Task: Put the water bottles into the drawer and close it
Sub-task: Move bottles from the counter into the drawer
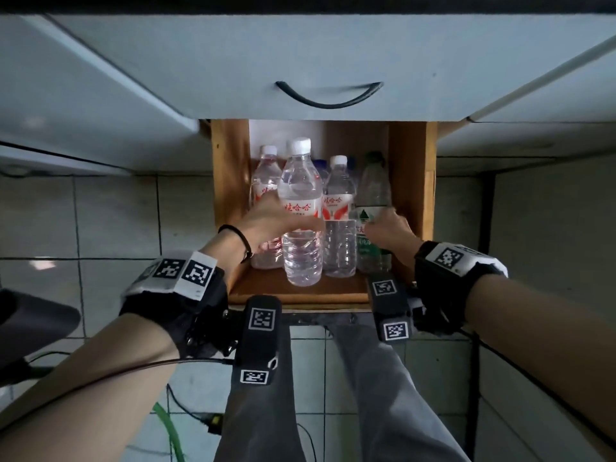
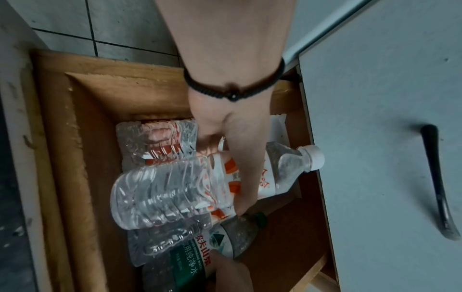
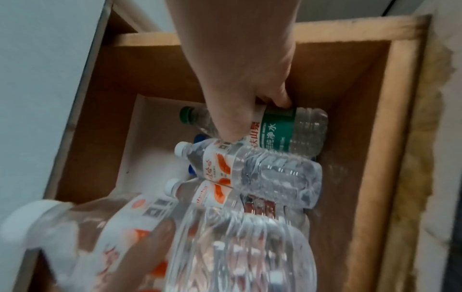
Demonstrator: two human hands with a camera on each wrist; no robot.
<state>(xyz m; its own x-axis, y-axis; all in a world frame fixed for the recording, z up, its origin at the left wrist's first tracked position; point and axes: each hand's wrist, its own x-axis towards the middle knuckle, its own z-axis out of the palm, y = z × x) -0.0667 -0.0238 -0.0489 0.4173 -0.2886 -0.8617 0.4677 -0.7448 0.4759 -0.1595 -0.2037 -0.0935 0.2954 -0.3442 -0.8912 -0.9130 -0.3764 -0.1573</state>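
Note:
The wooden drawer (image 1: 230, 168) stands pulled out, its white front with a black handle (image 1: 328, 95) at the top of the head view. Several water bottles lie inside, caps toward the front. My left hand (image 1: 290, 225) grips a white-capped, red-labelled bottle (image 1: 301, 181) by its middle, just above the others; in the left wrist view the left hand (image 2: 240, 158) wraps that bottle (image 2: 175, 189). My right hand (image 1: 383, 225) grips a green-labelled bottle (image 1: 373, 188) at the drawer's right side. The right wrist view shows the right hand (image 3: 240, 110) curled round the green-labelled bottle (image 3: 287, 130) beside a red-labelled one (image 3: 262, 173).
White cabinet fronts (image 1: 83, 95) flank the drawer on both sides. Below lie a tiled floor (image 1: 110, 211), black cables and a green hose (image 1: 170, 428). My legs in grey trousers (image 1: 383, 395) sit under the drawer's near edge. Bare drawer floor shows near that edge (image 1: 260, 288).

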